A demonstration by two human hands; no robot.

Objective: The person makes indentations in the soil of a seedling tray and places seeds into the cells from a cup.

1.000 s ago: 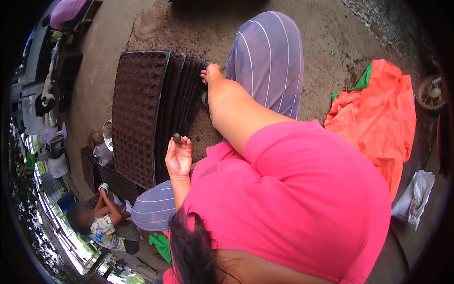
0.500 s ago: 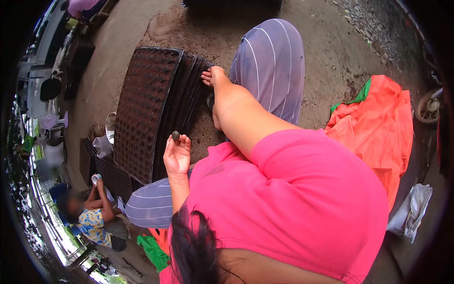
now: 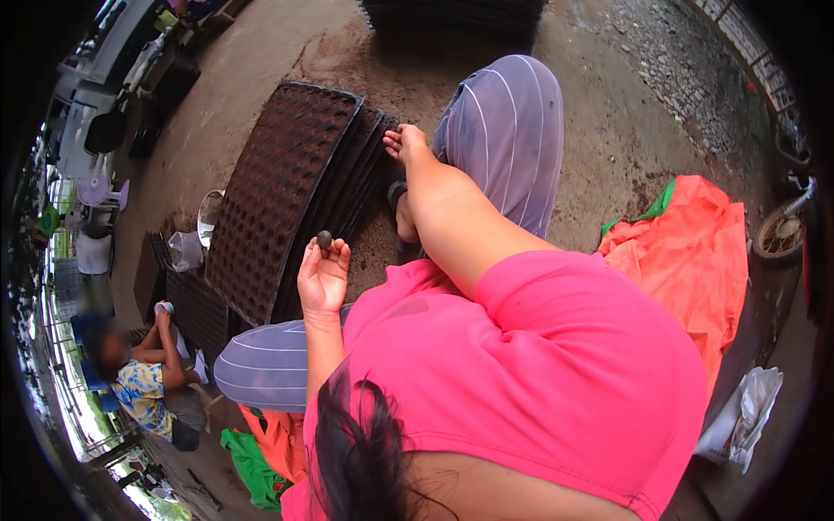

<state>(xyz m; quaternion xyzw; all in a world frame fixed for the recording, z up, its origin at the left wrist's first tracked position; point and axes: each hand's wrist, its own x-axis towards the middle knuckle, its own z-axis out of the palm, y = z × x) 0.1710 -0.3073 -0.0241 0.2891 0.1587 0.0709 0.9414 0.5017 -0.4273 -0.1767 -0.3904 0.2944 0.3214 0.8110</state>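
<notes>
My left hand (image 3: 322, 282) is raised palm up at the lower left of the tray stack. Its fingertips pinch a small, dark, round lump (image 3: 324, 239), which looks like a stone or a soil ball. Beside it stands a stack of dark seedling trays (image 3: 282, 182), the top one filled with brown soil in rows of cells. My right hand (image 3: 405, 144) is stretched out to the stack's far right corner, fingers apart and fingertips right at the tray edges. Nothing shows in it.
Another dark tray stack (image 3: 452, 22) stands ahead. At the left a person (image 3: 143, 386) sits holding a white cup-like thing (image 3: 163, 307). Orange cloth (image 3: 686, 269) lies at the right, with a white sack (image 3: 743, 417) below it. A wheel (image 3: 779, 233) stands at the far right.
The view has shifted slightly, so the trays and both hands sit a little differently in frame. The left hand keeps the round lump; the right stays at the tray corner.
</notes>
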